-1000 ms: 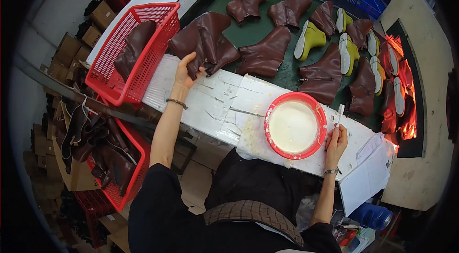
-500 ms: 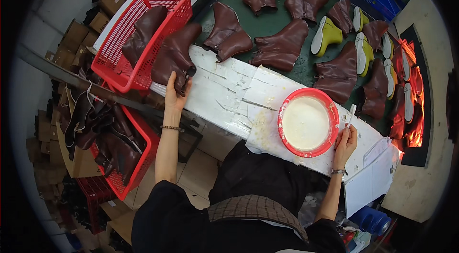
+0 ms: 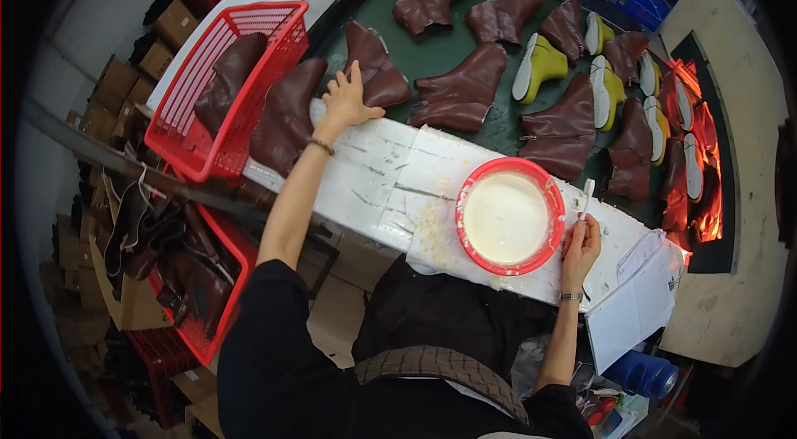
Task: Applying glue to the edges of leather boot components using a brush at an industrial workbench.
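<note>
My left hand (image 3: 347,102) is stretched out with its fingers spread, at the near edge of a brown leather boot upper (image 3: 383,84) on the green surface. It holds nothing; whether the fingertips touch the leather I cannot tell. Left of it, another brown boot upper (image 3: 286,117) lies on the white ledge against a red basket. My right hand (image 3: 582,250) is closed round a small white-handled brush (image 3: 588,200), pointing up beside a red tub (image 3: 557,233). Creamy white liquid (image 3: 506,217) fills the tub.
Several brown uppers and yellow-green shoe forms (image 3: 540,67) lie on the green belt (image 3: 386,3), which runs to a glowing heater opening (image 3: 706,165) at right. One upper sits in the red basket (image 3: 178,144). A lower red crate (image 3: 241,244) holds more. White boards (image 3: 635,310) lean at right.
My left hand has let go of a brown boot upper, left beside the basket, and moved right to another upper. My right hand still holds the brush beside the tub. The whole view has shifted slightly.
</note>
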`<state>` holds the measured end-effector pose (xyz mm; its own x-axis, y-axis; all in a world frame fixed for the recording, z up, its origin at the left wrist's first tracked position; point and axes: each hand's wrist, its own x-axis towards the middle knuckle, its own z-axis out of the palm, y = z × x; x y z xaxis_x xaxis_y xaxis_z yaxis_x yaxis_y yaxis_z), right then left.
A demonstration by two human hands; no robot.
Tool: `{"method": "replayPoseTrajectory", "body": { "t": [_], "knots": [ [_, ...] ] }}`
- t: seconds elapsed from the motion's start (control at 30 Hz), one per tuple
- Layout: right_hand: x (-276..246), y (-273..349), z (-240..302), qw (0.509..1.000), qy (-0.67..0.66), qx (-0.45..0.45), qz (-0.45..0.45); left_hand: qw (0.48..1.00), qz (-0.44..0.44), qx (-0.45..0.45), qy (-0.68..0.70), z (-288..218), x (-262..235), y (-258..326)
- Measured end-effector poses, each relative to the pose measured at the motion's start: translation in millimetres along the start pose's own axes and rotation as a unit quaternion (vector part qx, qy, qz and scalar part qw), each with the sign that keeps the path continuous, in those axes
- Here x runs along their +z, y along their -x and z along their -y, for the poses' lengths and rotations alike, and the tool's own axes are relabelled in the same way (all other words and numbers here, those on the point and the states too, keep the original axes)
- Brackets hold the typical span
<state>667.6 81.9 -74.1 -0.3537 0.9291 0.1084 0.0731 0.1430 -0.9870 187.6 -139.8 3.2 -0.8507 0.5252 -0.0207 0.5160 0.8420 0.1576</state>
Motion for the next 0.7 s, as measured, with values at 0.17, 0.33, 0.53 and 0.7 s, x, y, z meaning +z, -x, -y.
{"method": "replayPoseTrajectory", "body": {
  "t": [0.17, 0.33, 0.53, 0.7],
  "knots": [
    [-1, 1, 11, 1.000, -0.019, 0.021, -0.001, 0.986, 0.056, 0.134, -0.084, 55, 26, -79],
    [-1, 0, 16, 0.999, -0.018, 0.036, 0.005, 0.966, 0.018, 0.237, -0.098, 83, 34, -96],
    [-4, 0, 9, 0.999, -0.017, 0.032, 0.000, 0.937, -0.090, 0.279, -0.189, 50, 6, -58],
    [-1, 2, 8, 0.999, -0.023, 0.034, 0.007, 0.927, -0.361, 0.101, 0.001, 73, -31, 62]
  ]
}}
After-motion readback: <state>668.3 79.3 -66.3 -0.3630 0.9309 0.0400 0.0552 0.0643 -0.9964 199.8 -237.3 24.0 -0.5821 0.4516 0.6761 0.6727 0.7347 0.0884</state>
